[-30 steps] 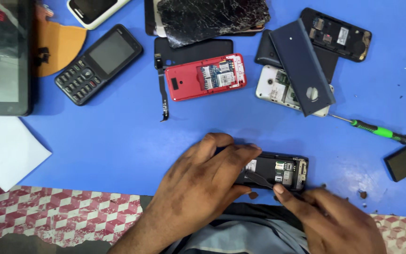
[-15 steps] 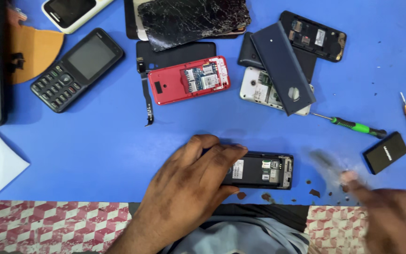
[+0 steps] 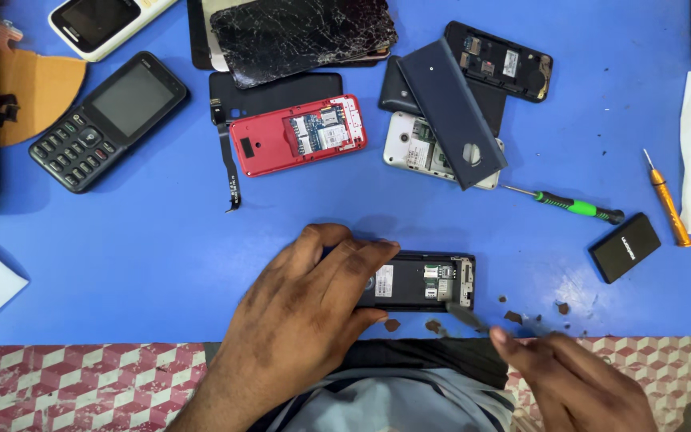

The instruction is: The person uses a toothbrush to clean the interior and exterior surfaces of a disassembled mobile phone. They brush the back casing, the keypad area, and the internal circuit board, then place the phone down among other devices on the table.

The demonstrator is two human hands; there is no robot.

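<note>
A black keypad phone [image 3: 425, 282] lies back-up with its cover off, near the front edge of the blue table [image 3: 121, 256]. My left hand [image 3: 305, 312] presses on its left half, fingers spread over the body. Coming in from the lower right, my right hand [image 3: 577, 380] pinches a thin grey tool [image 3: 467, 317]. The tool's blurred tip is at the phone's lower right corner. Small brown crumbs [image 3: 513, 318] lie beside that corner.
Behind are a red open phone [image 3: 297, 134], a flex cable [image 3: 229, 160], a black keypad phone [image 3: 109, 120], a cracked smartphone [image 3: 305, 32] and a dark blue back cover [image 3: 451, 112]. A green screwdriver [image 3: 569, 206], black battery [image 3: 624, 247] and orange screwdriver [image 3: 667, 198] lie at right.
My right hand swung away to the right half a second ago and has come back to the phone's lower right corner. My left hand has stayed on the phone.
</note>
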